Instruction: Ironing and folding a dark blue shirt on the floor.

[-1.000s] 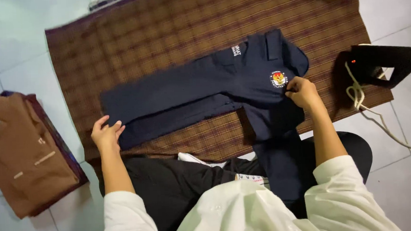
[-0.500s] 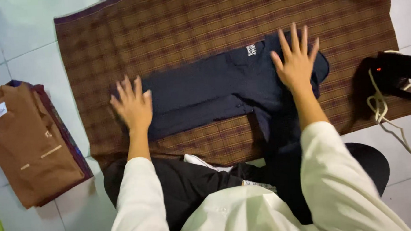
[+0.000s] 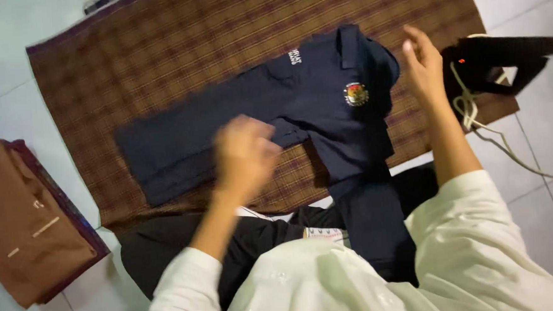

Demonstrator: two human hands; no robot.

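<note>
Creasing risk: navy shirt [image 3: 274, 118] lies half-folded mid-cloth on the plaid cloth [image 3: 158, 61], one sleeve overhanging its near edge. Both hands, left hand [image 3: 245, 154] blurred and right hand [image 3: 424, 62] open, hold nothing. Iron [image 3: 498, 62] sits off the right edge.

A brown checked cloth [image 3: 158, 61] lies spread over the pale tiled floor [image 3: 7, 62], covering most of the upper part of the view. To the left of it, well apart, a folded brown garment [image 3: 21, 219] sits on top of a dark purple one [image 3: 71, 210] whose edge shows along its right side. At the right edge a black iron [image 3: 505, 58] rests at the cloth's corner, with its pale cord [image 3: 510, 156] trailing over the tiles.
</note>
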